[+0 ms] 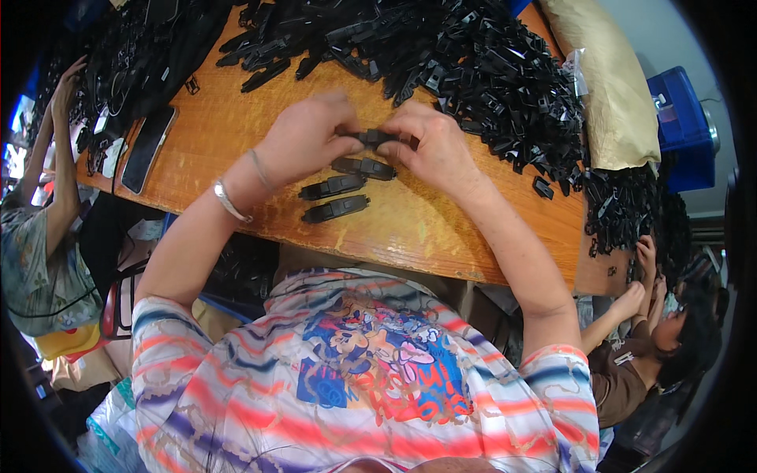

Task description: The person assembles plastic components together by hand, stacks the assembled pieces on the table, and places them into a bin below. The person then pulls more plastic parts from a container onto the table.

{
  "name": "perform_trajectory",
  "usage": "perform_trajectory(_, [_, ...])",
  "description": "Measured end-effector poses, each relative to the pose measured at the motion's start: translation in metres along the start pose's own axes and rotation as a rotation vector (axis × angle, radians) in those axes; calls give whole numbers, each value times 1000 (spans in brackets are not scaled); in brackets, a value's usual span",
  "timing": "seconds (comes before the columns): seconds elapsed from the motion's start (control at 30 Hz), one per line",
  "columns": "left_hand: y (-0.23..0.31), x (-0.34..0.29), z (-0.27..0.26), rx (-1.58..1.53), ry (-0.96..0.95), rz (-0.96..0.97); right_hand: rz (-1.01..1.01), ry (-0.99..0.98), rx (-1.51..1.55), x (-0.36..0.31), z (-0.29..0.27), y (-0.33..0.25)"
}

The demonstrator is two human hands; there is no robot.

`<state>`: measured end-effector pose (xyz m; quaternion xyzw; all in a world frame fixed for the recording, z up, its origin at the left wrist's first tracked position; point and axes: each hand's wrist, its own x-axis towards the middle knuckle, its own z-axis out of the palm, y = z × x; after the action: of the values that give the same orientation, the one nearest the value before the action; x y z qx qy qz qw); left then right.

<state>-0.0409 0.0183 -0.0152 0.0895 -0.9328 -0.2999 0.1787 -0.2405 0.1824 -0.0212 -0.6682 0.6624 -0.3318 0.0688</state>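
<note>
Between my two hands, just above the wooden table (441, 229), is a small black plastic part (374, 138). My left hand (314, 130) pinches its left end with thumb and fingers; the fingertips are a little blurred. The other end is in the pinch of my right hand (430, 143). Fingers cover much of the part, so its full shape is hidden. Below my hands lie three long, narrow black plastic pieces, one under another: an upper piece (363, 168), a middle piece (333, 187) and a lower piece (336, 209).
A large heap of black plastic pieces (473, 63) covers the far side, beside a tan sack (607, 87). One loose piece (542, 187) lies right. A phone (148, 150) lies left. Co-workers sit at left (47, 229) and right (631, 363). A blue bin (682, 126) stands far right.
</note>
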Motion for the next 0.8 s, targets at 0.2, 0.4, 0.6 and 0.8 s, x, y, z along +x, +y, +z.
perform_trajectory(0.2, [21,37,-11,65,-1,-126,213,140,-124,-15,-38,14])
perform_trajectory(0.4, [23,89,53,536,119,11,286,98,-649,2,-27,17])
perform_trajectory(0.6, [22,66,36,402,98,-8,143,117,-600,-20,-28,36])
perform_trajectory(0.8, [4,27,5,122,20,65,76,210,-450,-30,-38,23])
